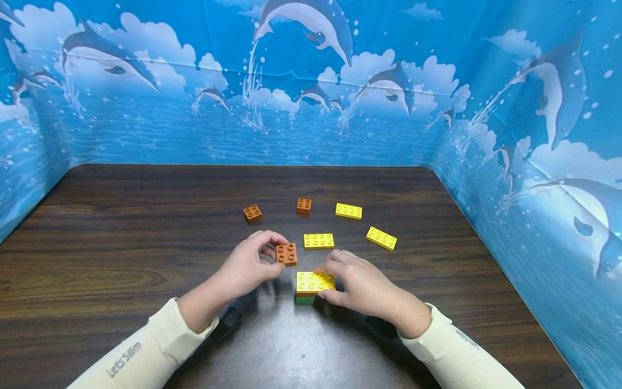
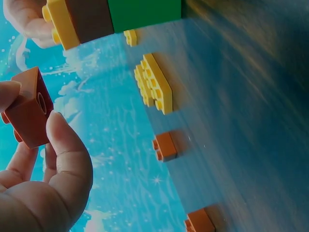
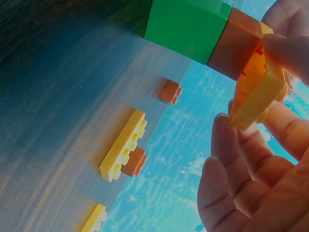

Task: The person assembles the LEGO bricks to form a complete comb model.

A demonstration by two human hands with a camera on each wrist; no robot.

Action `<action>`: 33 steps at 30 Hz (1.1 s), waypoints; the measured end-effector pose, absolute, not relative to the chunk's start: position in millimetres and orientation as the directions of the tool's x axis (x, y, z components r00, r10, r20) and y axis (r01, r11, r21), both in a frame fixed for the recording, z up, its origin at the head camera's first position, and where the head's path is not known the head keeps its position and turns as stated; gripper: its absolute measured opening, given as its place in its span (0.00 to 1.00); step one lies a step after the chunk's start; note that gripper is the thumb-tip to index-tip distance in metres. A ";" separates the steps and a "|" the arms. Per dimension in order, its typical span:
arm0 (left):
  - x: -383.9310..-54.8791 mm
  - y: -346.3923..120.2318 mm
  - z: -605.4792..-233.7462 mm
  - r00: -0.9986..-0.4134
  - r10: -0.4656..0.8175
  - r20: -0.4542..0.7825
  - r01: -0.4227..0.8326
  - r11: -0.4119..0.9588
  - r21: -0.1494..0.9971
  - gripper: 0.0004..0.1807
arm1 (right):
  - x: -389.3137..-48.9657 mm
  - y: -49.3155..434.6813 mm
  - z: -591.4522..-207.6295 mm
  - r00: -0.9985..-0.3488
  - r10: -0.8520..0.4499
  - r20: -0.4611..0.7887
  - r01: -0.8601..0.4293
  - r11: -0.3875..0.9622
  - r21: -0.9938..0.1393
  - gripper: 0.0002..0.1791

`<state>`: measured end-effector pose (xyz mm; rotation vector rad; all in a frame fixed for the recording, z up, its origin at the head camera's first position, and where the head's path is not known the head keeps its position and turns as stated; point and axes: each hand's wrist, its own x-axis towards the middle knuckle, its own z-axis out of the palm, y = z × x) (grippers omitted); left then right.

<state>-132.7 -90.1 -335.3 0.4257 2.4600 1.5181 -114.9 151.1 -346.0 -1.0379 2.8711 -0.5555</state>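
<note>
My left hand (image 1: 252,259) pinches a brown two-by-two toy brick (image 1: 286,254) between thumb and fingers, just left of a small stack; its hollow underside shows in the left wrist view. At the bottom of that stack is a green brick (image 3: 188,29), with a brown brick (image 3: 235,43) on it. A yellow two-by-four brick (image 1: 307,281) tops the stack and juts out past the brown one on the right. My right hand (image 1: 362,283) grips this overhanging end, thumb on the near side and fingers at the far side.
Farther back on the dark wooden table (image 1: 146,232) lie two brown bricks, one left (image 1: 252,214) and one central (image 1: 303,206). Three thin yellow bricks lie to their right: a near one (image 1: 318,241), a far one (image 1: 349,210) and a slanted one (image 1: 381,238). A dolphin-print curtain (image 1: 291,135) borders the table.
</note>
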 end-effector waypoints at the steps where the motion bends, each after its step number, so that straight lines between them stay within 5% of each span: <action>1: -131.6 -89.4 -335.1 -0.933 0.358 -0.032 0.132 0.425 0.896 0.21 | -114.9 151.1 -346.0 -0.776 -0.626 0.085 -0.612 0.712 -0.343 0.19; 33: -117.4 -71.1 -340.9 -0.858 0.512 -0.041 0.202 0.410 0.889 0.19 | -114.3 151.6 -345.5 -0.773 -0.628 0.092 -0.614 0.702 -0.360 0.19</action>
